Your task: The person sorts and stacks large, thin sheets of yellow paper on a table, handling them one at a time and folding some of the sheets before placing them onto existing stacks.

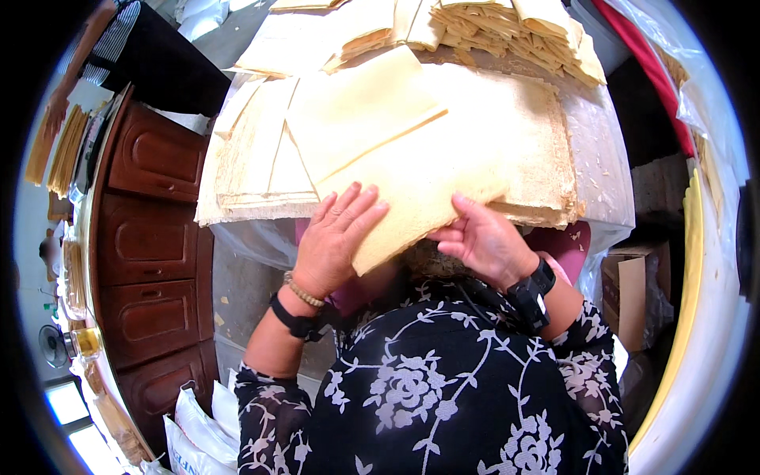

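A thin pale-yellow sheet (419, 202) with a rough near edge slants over the front of the table, its lower corner overhanging. Along its near right edge, my right hand (487, 241) pinches it, thumb on top and fingers curled beneath. My left hand (336, 237) rests with fingers stretched out over the sheet's left edge, gripping nothing. A folded sheet (372, 111) of the same yellow material lies across the upper left part. Underneath is a broad, flat stack of sheets (546, 150) with crumbly edges. Strong light washes out the middle.
Folded sheets are piled (514, 39) at the table's far side. Plastic film covers the table (606, 150). A dark red-brown wooden cabinet (150, 237) stands left, with white sacks (202, 423) below it. A cardboard box (629, 293) sits at right. Another person's arm (67, 79) shows at upper left.
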{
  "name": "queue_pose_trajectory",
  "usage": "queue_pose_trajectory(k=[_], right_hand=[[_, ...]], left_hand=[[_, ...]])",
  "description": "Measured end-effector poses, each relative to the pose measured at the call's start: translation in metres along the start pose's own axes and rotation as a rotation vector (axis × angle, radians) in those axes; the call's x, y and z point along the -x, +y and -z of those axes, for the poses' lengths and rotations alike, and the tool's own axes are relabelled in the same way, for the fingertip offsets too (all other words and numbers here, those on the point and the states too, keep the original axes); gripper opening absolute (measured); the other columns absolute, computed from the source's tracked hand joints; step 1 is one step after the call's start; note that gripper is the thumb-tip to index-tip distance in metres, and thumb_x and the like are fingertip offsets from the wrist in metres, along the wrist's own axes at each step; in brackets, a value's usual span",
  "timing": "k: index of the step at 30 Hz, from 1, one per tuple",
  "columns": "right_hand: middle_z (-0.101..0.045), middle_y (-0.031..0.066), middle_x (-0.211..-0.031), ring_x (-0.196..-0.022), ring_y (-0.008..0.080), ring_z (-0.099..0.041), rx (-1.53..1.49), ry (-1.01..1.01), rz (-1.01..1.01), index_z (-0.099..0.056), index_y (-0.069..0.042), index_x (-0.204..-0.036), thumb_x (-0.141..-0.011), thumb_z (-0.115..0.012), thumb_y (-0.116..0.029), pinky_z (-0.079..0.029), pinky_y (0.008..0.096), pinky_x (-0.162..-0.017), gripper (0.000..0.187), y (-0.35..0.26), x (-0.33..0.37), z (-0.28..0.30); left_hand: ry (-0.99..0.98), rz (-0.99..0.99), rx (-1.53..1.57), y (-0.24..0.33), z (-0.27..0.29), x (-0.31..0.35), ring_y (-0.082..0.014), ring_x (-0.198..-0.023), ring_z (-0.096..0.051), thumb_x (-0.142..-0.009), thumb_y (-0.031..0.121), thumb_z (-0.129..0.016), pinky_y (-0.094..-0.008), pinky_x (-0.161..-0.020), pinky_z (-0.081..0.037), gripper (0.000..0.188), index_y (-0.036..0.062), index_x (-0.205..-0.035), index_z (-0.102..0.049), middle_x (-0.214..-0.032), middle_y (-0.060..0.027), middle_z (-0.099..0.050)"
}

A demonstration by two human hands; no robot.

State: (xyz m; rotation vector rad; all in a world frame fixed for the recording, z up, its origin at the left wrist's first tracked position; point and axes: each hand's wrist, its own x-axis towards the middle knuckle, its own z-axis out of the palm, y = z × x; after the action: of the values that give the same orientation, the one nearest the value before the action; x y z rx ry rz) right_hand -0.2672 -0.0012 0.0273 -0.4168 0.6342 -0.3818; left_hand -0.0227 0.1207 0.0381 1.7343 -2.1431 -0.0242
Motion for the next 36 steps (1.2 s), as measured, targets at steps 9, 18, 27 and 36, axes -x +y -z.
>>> queue_pose_trajectory(k=[9, 18, 27, 36], right_hand=[[-0.072, 0.0147, -0.113, -0.106, 0.0210, -0.069, 0.694, -0.152, 0.283, -0.066, 0.001, -0.124, -0.100, -0.060, -0.019, -0.054, 0.0321, -0.092, 0.032, -0.020, 0.029, -0.016], [-0.053, 0.0054, -0.143, -0.137, 0.0344, -0.044, 2.133, 0.075, 1.180, -0.066, -0.021, -0.123, -0.087, -0.071, -0.028, -0.032, 0.0514, -0.115, 0.037, -0.029, -0.040, -0.044], [-0.058, 0.0028, -0.133, -0.131, 0.0330, -0.049, 2.196, 0.052, 1.059, -0.065, -0.028, -0.121, -0.086, -0.072, -0.034, -0.034, 0.0575, -0.111, 0.036, -0.024, -0.051, -0.029], [-0.061, 0.0072, -0.134, -0.120, 0.0296, -0.058, 2.230, -0.067, 1.022, -0.065, -0.011, -0.124, -0.075, -0.081, -0.025, -0.046, 0.0396, -0.102, 0.052, -0.074, -0.050, -0.032]], left_hand=[[0.120, 0.161, 0.649, -0.046, 0.001, 0.006, -0.0251, -0.106, -0.069, -0.098, 0.013, -0.063, -0.0303, -0.090, -0.052, 0.024, 0.0045, -0.119, -0.069, -0.114, -0.0126, -0.072], [0.014, 0.767, 1.078, -0.092, 0.002, -0.035, -0.0115, -0.084, -0.063, -0.092, 0.025, -0.070, -0.0277, -0.074, -0.052, 0.037, -0.0067, -0.112, -0.068, -0.096, -0.0059, -0.071], [0.292, 0.347, -0.448, -0.036, 0.016, -0.030, -0.0395, -0.123, -0.055, -0.079, 0.030, -0.080, -0.0453, -0.104, -0.044, 0.071, 0.0048, -0.139, -0.053, -0.140, -0.0207, -0.055], [-0.022, 0.076, 0.061, -0.063, 0.013, -0.024, -0.0328, -0.124, -0.057, -0.081, 0.011, -0.074, -0.0407, -0.103, -0.046, 0.051, 0.0044, -0.129, -0.060, -0.129, -0.0182, -0.062]])
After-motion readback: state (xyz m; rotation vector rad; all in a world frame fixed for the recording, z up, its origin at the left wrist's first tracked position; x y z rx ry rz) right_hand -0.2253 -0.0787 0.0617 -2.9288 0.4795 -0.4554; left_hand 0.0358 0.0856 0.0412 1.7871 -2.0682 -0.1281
